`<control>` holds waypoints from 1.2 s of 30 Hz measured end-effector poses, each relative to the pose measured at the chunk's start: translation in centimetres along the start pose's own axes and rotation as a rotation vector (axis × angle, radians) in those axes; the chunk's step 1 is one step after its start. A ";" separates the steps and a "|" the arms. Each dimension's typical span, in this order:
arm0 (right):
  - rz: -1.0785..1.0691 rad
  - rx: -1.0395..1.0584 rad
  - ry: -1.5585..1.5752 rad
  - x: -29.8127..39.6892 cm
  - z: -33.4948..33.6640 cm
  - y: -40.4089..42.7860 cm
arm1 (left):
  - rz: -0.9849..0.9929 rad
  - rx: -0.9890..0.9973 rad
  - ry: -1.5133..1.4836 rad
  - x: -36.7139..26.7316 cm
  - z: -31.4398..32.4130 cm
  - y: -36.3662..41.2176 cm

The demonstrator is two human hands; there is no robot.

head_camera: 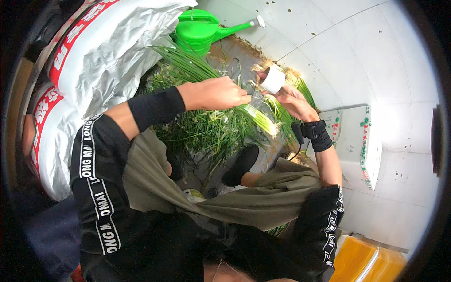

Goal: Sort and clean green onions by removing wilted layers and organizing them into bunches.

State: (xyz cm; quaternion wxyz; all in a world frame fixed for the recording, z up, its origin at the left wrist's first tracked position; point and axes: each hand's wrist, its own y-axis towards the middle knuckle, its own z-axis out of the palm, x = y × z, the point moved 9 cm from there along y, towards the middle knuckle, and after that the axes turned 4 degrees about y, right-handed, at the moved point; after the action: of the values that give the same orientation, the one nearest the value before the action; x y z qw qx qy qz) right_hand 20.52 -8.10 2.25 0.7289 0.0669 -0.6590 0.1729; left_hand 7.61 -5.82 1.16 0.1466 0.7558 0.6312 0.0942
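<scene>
My right hand [294, 102] holds a white roll [274, 80], which looks like tape, with fingers through and around it. Just left of it is my left hand [220, 93], back upward and fingers curled together at the tips. What those fingertips pinch, if anything, is hidden. Under the left hand runs a bundle of spring onions [192, 65], green leaves to the upper left. Its white root end [266, 123] points to the lower right, with a shiny clear band [251, 111] around the stalks. More spring onions [278, 109] lie below and behind the right hand.
Loose green leaves and trimmings [208, 137] cover the floor between my feet. A green watering can [197, 31] stands against the tiled wall [327, 46]. Large white sacks [116, 46] crowd the left. A white foam box [347, 141] and a yellow package [366, 261] are at right.
</scene>
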 end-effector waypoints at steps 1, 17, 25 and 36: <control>-0.002 -0.008 0.008 -1.1 -1.2 -0.5 | 0.032 -0.031 -0.084 -0.1 -0.4 0.0; 0.285 -0.519 -0.163 -6.4 1.9 0.3 | -0.804 -0.141 -0.272 9.3 2.9 -2.9; -0.108 -0.455 -0.285 -0.4 3.4 1.3 | -0.488 -0.043 -0.211 3.5 2.4 -1.2; -0.092 -0.267 0.208 -1.0 2.7 1.3 | -0.144 -0.251 -0.053 0.4 1.8 -0.7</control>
State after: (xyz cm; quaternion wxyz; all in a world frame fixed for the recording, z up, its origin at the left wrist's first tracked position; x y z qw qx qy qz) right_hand 17.45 -7.94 1.44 0.8027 -0.0186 -0.5934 0.0565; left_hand 7.64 -5.46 -0.75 0.2629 0.6866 0.6629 0.1416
